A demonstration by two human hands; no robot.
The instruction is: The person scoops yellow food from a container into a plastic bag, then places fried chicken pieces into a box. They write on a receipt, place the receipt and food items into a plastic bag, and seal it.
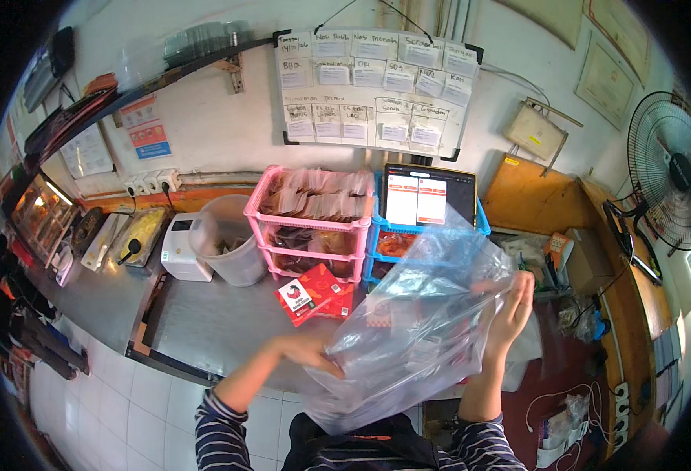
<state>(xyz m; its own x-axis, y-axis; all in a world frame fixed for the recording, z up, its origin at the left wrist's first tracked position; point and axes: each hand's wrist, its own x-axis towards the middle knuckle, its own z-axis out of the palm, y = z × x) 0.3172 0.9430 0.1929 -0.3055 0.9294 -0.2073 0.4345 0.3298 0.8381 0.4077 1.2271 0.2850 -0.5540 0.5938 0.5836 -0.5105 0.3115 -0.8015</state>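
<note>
A large clear plastic bag (416,337) is spread between my hands, above the counter's front edge and in front of my body. My left hand (302,353) grips the bag's left side, its fingertips partly hidden by the film. At the bag's right edge, my right hand (512,310) is raised with fingers pointing up and holds the plastic against the palm. Through the bag, the things behind it show only blurred. Red printed cards or packets (316,295) lie on the counter just beyond my left hand.
Behind the bag stand a pink tiered basket rack (310,221) full of packets and a blue rack (483,220) with a tablet (459,192) on it. A translucent bucket (239,263) and a white printer (186,247) stand leftward. A fan (670,165) is at right.
</note>
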